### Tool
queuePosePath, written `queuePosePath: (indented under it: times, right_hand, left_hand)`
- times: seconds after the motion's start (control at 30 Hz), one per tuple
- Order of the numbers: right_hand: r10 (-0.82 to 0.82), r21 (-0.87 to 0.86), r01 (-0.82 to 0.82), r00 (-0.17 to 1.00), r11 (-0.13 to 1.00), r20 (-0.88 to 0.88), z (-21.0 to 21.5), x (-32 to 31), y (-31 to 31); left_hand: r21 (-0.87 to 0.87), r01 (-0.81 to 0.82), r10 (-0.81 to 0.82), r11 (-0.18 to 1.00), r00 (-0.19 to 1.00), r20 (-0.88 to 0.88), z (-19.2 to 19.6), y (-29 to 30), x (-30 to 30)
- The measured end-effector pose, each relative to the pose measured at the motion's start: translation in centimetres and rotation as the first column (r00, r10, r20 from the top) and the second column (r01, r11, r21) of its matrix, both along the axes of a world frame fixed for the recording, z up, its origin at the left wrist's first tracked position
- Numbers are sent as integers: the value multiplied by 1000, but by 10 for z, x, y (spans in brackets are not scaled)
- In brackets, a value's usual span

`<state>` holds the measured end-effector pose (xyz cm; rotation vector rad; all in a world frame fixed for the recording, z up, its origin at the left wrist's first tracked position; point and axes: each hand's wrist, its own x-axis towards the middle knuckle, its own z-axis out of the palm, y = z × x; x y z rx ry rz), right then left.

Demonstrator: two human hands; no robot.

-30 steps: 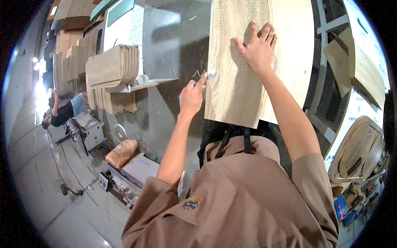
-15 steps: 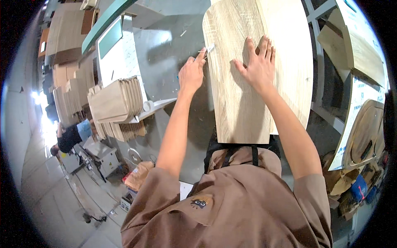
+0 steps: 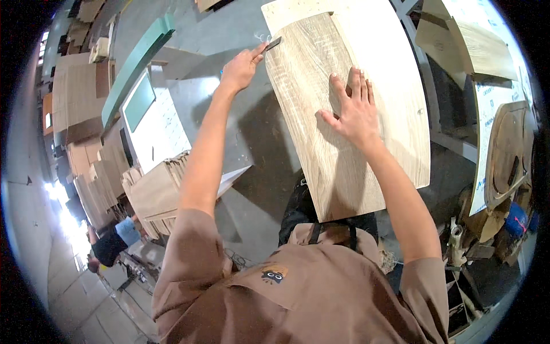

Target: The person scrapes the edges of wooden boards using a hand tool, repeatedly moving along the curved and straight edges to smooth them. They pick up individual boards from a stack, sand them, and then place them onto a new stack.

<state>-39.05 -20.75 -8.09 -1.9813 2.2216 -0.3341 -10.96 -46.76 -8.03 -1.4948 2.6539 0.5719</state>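
A light wood-grain panel (image 3: 312, 126) lies in front of me on top of a paler board (image 3: 395, 69). My right hand (image 3: 352, 112) presses flat on the panel with the fingers spread. My left hand (image 3: 240, 67) pinches a small dark blade tool (image 3: 273, 43) against the panel's upper left edge, where thin white shavings curl off. I wear a brown shirt and a dark apron.
A stack of similar panels (image 3: 154, 192) stands at my left beside a grey workbench surface (image 3: 206, 97). More curved wooden pieces (image 3: 504, 155) lean at the right. Another person in a blue top (image 3: 117, 238) crouches low at the far left.
My left hand has slid the blade tool farther up along the panel's left edge toward its top corner. My right hand stays flat on the panel.
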Motion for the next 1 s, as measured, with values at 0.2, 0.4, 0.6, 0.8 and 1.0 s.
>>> queuePosePath:
  times: [0.2, 0.4, 0.6, 0.8, 1.0]
  right_hand:
    - [-15, -51, 29, 966, 998, 259, 3, -1, 25]
    - [-654, 183, 680, 539, 710, 530, 53, 10, 262]
    - [-716, 882, -54, -608, 469, 344, 11, 13, 363]
    - [-764, 845, -76, -475, 530, 437, -10, 21, 346]
    - [-762, 762, -107, -226, 639, 607, -9, -91, 379]
  left_hand:
    - [-2, 50, -50, 999, 997, -53, -10, -17, 20]
    - [39, 18, -17, 999, 1000, -21, -1, -2, -4]
    - [99, -16, 33, 995, 983, -180, -12, 4, 7]
    - [66, -52, 69, 996, 958, -280, -5, 12, 6]
    - [63, -254, 260, 965, 954, -148, -12, 99, 24]
